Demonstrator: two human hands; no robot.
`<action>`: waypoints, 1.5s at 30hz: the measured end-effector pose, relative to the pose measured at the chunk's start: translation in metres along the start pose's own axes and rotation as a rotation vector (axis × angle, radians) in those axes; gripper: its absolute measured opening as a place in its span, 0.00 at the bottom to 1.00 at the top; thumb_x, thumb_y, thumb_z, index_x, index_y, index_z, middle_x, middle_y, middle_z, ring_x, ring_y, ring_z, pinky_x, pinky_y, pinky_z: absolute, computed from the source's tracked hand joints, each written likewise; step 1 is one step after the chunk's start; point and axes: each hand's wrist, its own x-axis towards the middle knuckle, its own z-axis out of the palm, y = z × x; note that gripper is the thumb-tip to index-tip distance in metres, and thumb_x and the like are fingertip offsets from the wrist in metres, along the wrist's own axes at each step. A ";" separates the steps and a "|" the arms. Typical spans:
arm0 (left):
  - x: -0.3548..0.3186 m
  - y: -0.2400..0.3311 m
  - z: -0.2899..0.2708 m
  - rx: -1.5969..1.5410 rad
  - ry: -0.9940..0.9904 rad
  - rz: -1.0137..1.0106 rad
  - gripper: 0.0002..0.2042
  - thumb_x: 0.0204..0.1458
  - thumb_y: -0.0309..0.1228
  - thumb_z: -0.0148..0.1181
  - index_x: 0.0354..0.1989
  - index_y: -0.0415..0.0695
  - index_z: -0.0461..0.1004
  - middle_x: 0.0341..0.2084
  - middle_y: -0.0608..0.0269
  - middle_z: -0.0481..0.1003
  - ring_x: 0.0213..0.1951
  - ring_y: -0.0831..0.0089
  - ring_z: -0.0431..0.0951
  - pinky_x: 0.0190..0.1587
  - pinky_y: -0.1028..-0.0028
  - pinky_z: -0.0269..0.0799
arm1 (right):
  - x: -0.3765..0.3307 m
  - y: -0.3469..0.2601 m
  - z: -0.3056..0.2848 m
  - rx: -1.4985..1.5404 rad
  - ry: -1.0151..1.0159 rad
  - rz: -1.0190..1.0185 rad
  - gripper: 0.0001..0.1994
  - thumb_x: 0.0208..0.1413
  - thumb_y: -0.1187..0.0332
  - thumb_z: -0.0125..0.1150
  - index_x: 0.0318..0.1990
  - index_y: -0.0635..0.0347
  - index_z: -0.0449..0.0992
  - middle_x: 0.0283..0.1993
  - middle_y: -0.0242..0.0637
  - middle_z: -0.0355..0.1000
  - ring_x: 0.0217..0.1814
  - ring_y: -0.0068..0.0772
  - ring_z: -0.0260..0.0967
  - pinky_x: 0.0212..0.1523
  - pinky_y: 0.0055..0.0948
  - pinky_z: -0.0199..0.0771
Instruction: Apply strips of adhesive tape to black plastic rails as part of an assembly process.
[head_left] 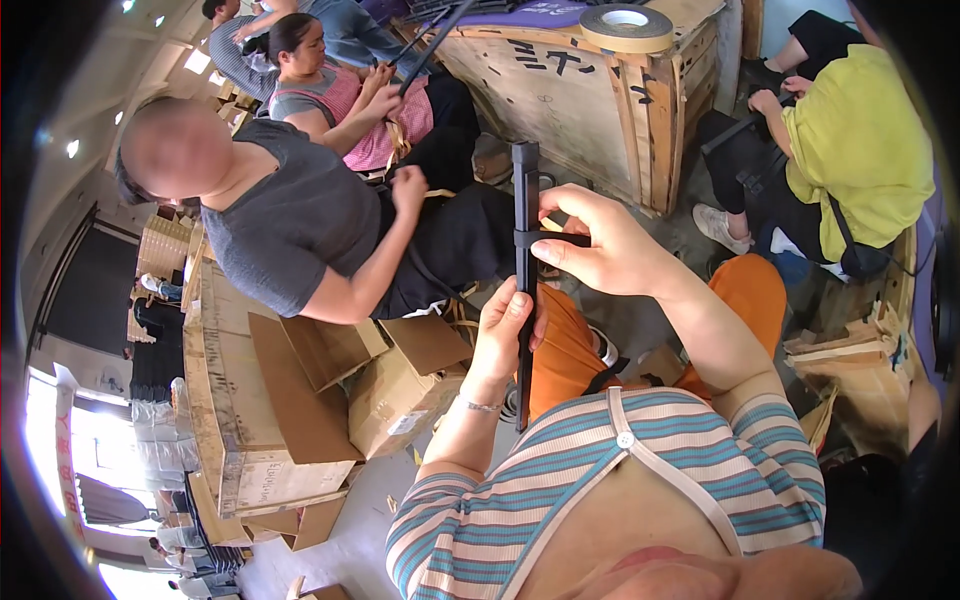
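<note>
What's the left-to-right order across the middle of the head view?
Open cardboard boxes → person in grey shirt → left hand → long black strip → right hand → person in yellow top.

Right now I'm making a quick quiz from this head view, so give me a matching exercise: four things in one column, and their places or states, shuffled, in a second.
Things:
1. long black strip
2. tape roll
3. left hand
4. right hand

Places or states:
A. lies on top of the wooden crate
B. grips the strip low down
C. held upright between both hands
D. pinches the short black band across the strip

Pairs: 1-C, 2-A, 3-B, 4-D
</note>
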 end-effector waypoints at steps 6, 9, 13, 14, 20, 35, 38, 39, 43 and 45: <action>0.002 -0.004 0.002 0.115 0.148 0.054 0.15 0.57 0.42 0.47 0.34 0.40 0.64 0.13 0.65 0.63 0.13 0.82 0.59 0.15 0.84 0.53 | 0.004 -0.004 0.001 -0.282 0.046 0.014 0.08 0.48 0.71 0.61 0.34 0.65 0.72 0.30 0.38 0.71 0.28 0.24 0.68 0.29 0.22 0.68; 0.003 -0.007 0.004 0.140 0.184 0.075 0.15 0.57 0.42 0.46 0.33 0.41 0.64 0.14 0.66 0.63 0.13 0.82 0.59 0.15 0.84 0.53 | 0.003 -0.006 0.002 -0.311 0.081 0.049 0.07 0.48 0.71 0.60 0.33 0.66 0.74 0.28 0.41 0.72 0.27 0.27 0.70 0.28 0.24 0.68; 0.011 -0.003 0.007 0.103 0.184 0.108 0.10 0.59 0.35 0.44 0.34 0.41 0.66 0.15 0.72 0.61 0.14 0.86 0.56 0.17 0.86 0.52 | 0.011 -0.003 0.004 -0.266 0.130 0.061 0.08 0.47 0.69 0.59 0.33 0.64 0.76 0.25 0.42 0.73 0.24 0.30 0.70 0.25 0.25 0.68; 0.011 -0.003 0.006 0.100 0.190 0.116 0.10 0.59 0.35 0.44 0.34 0.41 0.66 0.15 0.72 0.61 0.14 0.86 0.56 0.17 0.86 0.52 | 0.014 -0.002 0.006 -0.215 0.162 0.066 0.09 0.46 0.66 0.59 0.32 0.62 0.77 0.24 0.44 0.73 0.23 0.37 0.72 0.24 0.28 0.68; 0.001 -0.006 -0.002 0.175 0.278 0.108 0.08 0.58 0.34 0.47 0.30 0.43 0.64 0.16 0.75 0.61 0.17 0.88 0.59 0.18 0.85 0.54 | 0.017 0.003 0.024 -0.169 0.189 0.099 0.08 0.47 0.70 0.59 0.32 0.65 0.77 0.21 0.38 0.73 0.22 0.20 0.69 0.24 0.20 0.66; 0.000 -0.024 0.001 0.417 0.385 0.222 0.08 0.55 0.33 0.51 0.30 0.40 0.66 0.15 0.71 0.63 0.20 0.84 0.61 0.23 0.80 0.59 | 0.009 0.014 0.033 0.084 0.247 0.264 0.04 0.46 0.76 0.57 0.28 0.68 0.76 0.17 0.25 0.67 0.19 0.12 0.60 0.19 0.16 0.57; 0.005 -0.031 -0.006 0.452 0.434 0.198 0.10 0.55 0.34 0.51 0.29 0.40 0.66 0.16 0.71 0.63 0.22 0.84 0.60 0.24 0.81 0.59 | 0.014 0.032 0.034 0.063 0.257 0.286 0.08 0.45 0.70 0.58 0.27 0.67 0.77 0.18 0.31 0.71 0.20 0.15 0.63 0.21 0.19 0.62; 0.008 -0.036 -0.009 0.460 0.446 0.171 0.10 0.55 0.34 0.50 0.29 0.40 0.66 0.16 0.70 0.63 0.22 0.84 0.60 0.24 0.81 0.59 | 0.017 0.038 0.033 0.064 0.280 0.302 0.08 0.45 0.70 0.58 0.27 0.67 0.77 0.18 0.31 0.71 0.20 0.15 0.63 0.21 0.19 0.62; -0.002 -0.037 -0.012 0.483 0.509 0.164 0.07 0.54 0.30 0.50 0.28 0.40 0.65 0.17 0.70 0.64 0.22 0.83 0.60 0.24 0.80 0.58 | 0.026 0.065 0.043 -0.203 0.371 0.403 0.11 0.44 0.65 0.58 0.27 0.66 0.77 0.18 0.31 0.71 0.21 0.20 0.65 0.25 0.22 0.64; -0.006 -0.010 0.008 0.702 0.361 0.639 0.09 0.55 0.32 0.49 0.26 0.40 0.64 0.16 0.71 0.62 0.20 0.83 0.59 0.22 0.81 0.57 | 0.013 0.135 0.022 0.033 0.542 0.532 0.11 0.44 0.66 0.58 0.27 0.66 0.77 0.17 0.31 0.70 0.21 0.19 0.63 0.25 0.22 0.64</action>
